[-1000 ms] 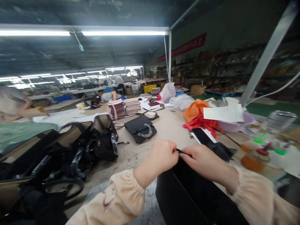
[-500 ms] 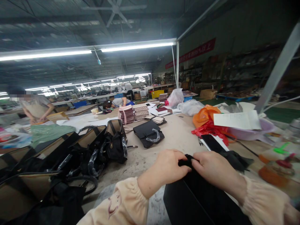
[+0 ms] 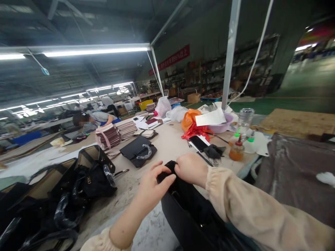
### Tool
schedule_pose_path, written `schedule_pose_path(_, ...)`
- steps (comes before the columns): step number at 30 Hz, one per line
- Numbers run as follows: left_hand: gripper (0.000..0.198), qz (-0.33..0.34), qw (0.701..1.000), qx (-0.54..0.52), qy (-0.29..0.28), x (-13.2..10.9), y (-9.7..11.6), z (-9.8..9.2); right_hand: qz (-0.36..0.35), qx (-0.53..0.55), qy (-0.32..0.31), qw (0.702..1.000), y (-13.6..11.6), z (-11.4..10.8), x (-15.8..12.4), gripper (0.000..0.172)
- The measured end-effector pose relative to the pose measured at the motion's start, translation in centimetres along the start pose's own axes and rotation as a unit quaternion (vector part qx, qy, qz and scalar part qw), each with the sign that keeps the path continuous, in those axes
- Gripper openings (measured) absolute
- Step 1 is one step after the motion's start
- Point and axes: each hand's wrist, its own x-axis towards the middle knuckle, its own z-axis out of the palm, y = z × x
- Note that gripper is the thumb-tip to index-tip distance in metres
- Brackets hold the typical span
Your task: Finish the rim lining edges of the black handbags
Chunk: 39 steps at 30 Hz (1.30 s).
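A black handbag [image 3: 180,216] stands at the near edge of the table, its top parted so that the dark inside shows. My left hand [image 3: 154,183] pinches the far end of its rim between thumb and fingers. Close beside it, my right hand [image 3: 191,169] is curled closed over the same end, gripping the edge; its fingertips are hidden. Farther off lies a flat black bag [image 3: 137,151] with a plastic-wrapped handle. To the left, several black bags with tan insides [image 3: 91,174] crowd together, their handles wrapped in clear plastic.
Stacked maroon-edged pieces [image 3: 108,136] stand behind the flat bag. On the right are a phone [image 3: 199,143], a red plastic bag [image 3: 195,130], a purple basin [image 3: 222,123] and a bottle of amber liquid [image 3: 237,152]. A person [image 3: 101,118] leans over the table's far side.
The view has swung right, bringing in the bottles and a brown-covered surface. Both hands stay at the bag's end; the bag's opening looks wider, and my left fingers are spread more.
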Motion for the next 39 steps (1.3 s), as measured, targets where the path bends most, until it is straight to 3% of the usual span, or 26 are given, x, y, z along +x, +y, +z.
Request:
schedule_pose_path(2, 0.022, 0.005, 1.000, 0.028, 0.006, -0.2, 0.1, 0.7, -0.012, -0.005, -0.001, 1.000, -0.1, -0.1, -0.1, 0.036)
schedule_pose_path(4, 0.040, -0.006, 0.999, 0.027, 0.016, -0.1, -0.6, 0.8, -0.024, -0.010, 0.000, 1.000, 0.1, -0.2, -0.2, 0.036)
schedule_pose_path(6, 0.055, -0.031, 1.000, -0.001, -0.007, 0.5, -1.8, 0.1, -0.045, -0.010, -0.004, 0.999, 0.5, -0.3, -0.5, 0.035)
schedule_pose_path(9, 0.061, -0.026, 0.998, -0.034, -0.051, 1.5, -3.4, -1.2, -0.088, -0.012, -0.002, 0.996, 1.2, -0.1, -0.9, 0.034)
schedule_pose_path(12, 0.057, 0.025, 0.997, 0.005, -0.067, 2.3, -3.7, -1.9, -0.104, -0.009, 0.013, 0.994, 1.9, 0.5, -1.0, 0.036)
schedule_pose_path(19, 0.040, 0.144, 0.967, 0.198, -0.071, 3.0, -1.4, -1.1, -0.076, 0.020, 0.014, 0.997, 3.2, 1.2, -0.9, 0.038)
schedule_pose_path(28, 0.025, 0.175, 0.919, 0.340, -0.091, 4.3, -0.9, -0.9, -0.068, 0.038, 0.021, 0.997, 3.7, 1.4, -0.9, 0.037)
schedule_pose_path(32, 0.014, 0.203, 0.916, 0.332, -0.100, 4.5, -1.0, -0.7, -0.060, 0.041, 0.019, 0.997, 3.9, 1.6, -0.8, 0.038)
schedule_pose_path(39, 0.011, 0.192, 0.957, 0.179, -0.121, 5.2, -1.9, -0.6, -0.085, 0.054, 0.025, 0.995, 4.2, 1.8, -0.7, 0.038)
